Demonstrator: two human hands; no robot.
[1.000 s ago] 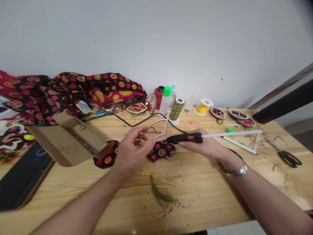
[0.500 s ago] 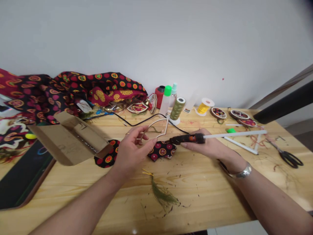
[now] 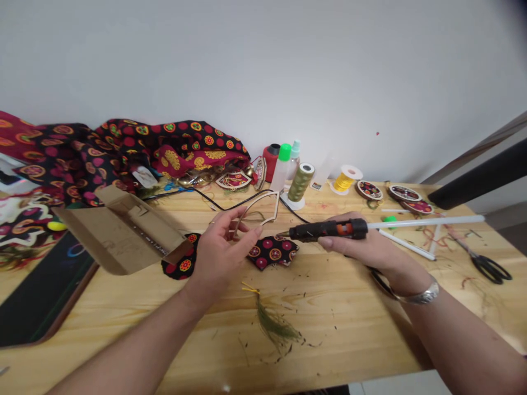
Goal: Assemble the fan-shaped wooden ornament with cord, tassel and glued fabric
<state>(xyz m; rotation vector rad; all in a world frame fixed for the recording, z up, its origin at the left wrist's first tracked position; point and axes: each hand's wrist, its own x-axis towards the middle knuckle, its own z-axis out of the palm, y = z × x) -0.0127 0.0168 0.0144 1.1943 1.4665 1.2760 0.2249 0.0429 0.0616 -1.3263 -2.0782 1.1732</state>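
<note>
My left hand [image 3: 220, 247] pinches a thin pale wooden frame [image 3: 270, 206] by its left end, holding it above the table. In my right hand [image 3: 366, 247] is a black hot glue gun [image 3: 329, 230] with a long white glue stick [image 3: 428, 221] jutting from its back. The nozzle points left, a short way right of my left fingertips. Below it lies a dark patterned fabric piece [image 3: 274, 252]. Another patterned fabric piece [image 3: 181, 260] sits partly behind my left hand. Nearer me, a green thread tassel [image 3: 274, 323] with a yellow tie rests on the wood.
An open cardboard box [image 3: 123, 236] and a phone [image 3: 49, 291] are at the left. Bunched patterned cloth [image 3: 123, 148] lies along the wall. A green thread spool [image 3: 301, 184], a yellow thread spool [image 3: 346, 180] and bottles stand behind. Black-handled scissors [image 3: 491, 269] lie right.
My right hand has drawn the glue gun to the right, its nozzle now farther from my left fingers. The wooden frame has shifted slightly up and left in my left hand.
</note>
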